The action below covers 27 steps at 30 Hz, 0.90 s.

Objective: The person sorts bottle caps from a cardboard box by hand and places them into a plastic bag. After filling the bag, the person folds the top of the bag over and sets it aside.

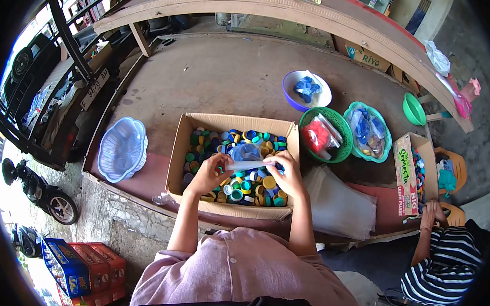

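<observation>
- Spanning the gap between two bare hands, a clear plastic bag (247, 165) is forming a taut, narrow band above a cardboard box (242, 211).
- The band's long axis is running from side to side across the person's front, with its right end tilting slightly farther from the body than its left.
- The left hand (208, 173) is pinching the left end, thumb and fingertips pressing together on the film.
- The right hand (288, 175) is pinching the right end in the same manner; both hands are touching the bag, so neither is lying nearer to it.
- A blue bundle (245, 152) is showing just beyond the band, on the side away from the person, roughly midway between the hands; it is seemingly forming the bag's filled part, though the join is not showing clearly.
- Loose bottle caps (268, 182) in several colours are lying inside the box, beneath the hands and around the bundle.
- A pile of clear bags (341, 205) is lying flat just beside the box, on the right hand's side.
- Beyond that pile, a green basket (348, 141) is standing near the box's far right corner, holding red and clear-wrapped things.
</observation>
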Available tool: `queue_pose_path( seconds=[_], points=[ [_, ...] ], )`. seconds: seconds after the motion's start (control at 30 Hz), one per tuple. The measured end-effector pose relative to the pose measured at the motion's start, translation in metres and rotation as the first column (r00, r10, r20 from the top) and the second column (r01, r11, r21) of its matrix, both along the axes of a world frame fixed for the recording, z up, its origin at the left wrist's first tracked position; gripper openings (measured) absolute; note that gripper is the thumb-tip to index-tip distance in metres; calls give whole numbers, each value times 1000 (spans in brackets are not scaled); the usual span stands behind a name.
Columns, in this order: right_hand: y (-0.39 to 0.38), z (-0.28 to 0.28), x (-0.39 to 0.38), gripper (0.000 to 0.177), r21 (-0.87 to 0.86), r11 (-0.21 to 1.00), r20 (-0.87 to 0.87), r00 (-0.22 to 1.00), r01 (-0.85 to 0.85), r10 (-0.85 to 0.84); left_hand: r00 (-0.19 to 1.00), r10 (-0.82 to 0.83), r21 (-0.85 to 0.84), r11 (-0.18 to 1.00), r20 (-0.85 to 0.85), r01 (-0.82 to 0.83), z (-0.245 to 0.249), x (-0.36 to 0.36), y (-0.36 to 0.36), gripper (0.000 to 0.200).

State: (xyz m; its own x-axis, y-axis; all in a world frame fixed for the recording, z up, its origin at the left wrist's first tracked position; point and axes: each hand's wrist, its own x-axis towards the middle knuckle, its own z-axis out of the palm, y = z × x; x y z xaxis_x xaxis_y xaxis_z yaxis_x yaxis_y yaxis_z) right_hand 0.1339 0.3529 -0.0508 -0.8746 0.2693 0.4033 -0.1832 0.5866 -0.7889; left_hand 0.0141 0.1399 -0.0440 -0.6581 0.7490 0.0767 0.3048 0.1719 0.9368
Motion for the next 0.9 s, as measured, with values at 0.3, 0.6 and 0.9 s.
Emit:
queue_pose_path(
  seconds=[0.3, 0.6, 0.9],
  points=[
    [-6, -26, -6, 31, -199, 970, 43, 990, 137, -131, 993, 108, 55, 992, 50, -111, -38, -3, 8, 13],
    [-8, -23, -6, 13, -198, 973, 48, 993, 118, -111, 826, 42, 112, 986, 563, -126, -48, -9, 5, 5],
    [-1, -28, -4, 15, -165, 981, 23, 995, 98, -96, 900, -27, 232, 969, 434, -83, -56, -10, 4, 17]
  ],
)
